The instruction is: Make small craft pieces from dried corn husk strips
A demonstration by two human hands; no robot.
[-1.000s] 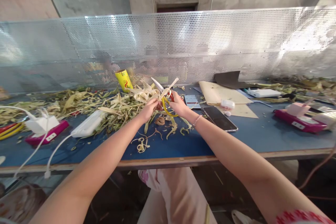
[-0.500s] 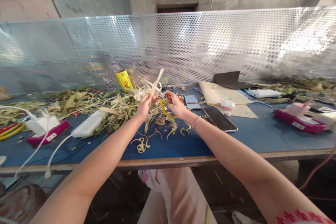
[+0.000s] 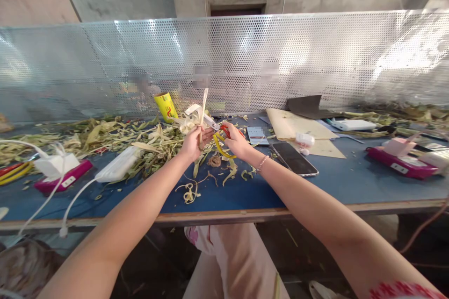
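Observation:
My left hand (image 3: pixel 191 144) is closed around the base of a bundle of pale dried husk strips (image 3: pixel 191 119), curled like petals, with one long strip pointing up. In my right hand (image 3: pixel 235 140) are scissors (image 3: pixel 220 147) with red and yellow handles; their blades reach left to the bundle, just above my left fingertips. Whether the blades touch a strip I cannot tell. Below the hands lies a small coil of brown twine (image 3: pixel 214 161). A heap of dry husks and leaves (image 3: pixel 157 147) spreads behind and left of my left hand.
A black phone (image 3: pixel 294 159), a white earbud case (image 3: pixel 305 139) and beige paper sheets (image 3: pixel 294 124) lie to the right. On the left are a white power bank (image 3: pixel 119 164) and a magenta power strip (image 3: pixel 66 180) with cables. A yellow tube (image 3: pixel 166 107) stands before the perforated metal screen (image 3: pixel 238 56).
My left hand has turned the husk bundle, so the long strip has swung left and stands more upright. The right hand and scissors stay almost in place.

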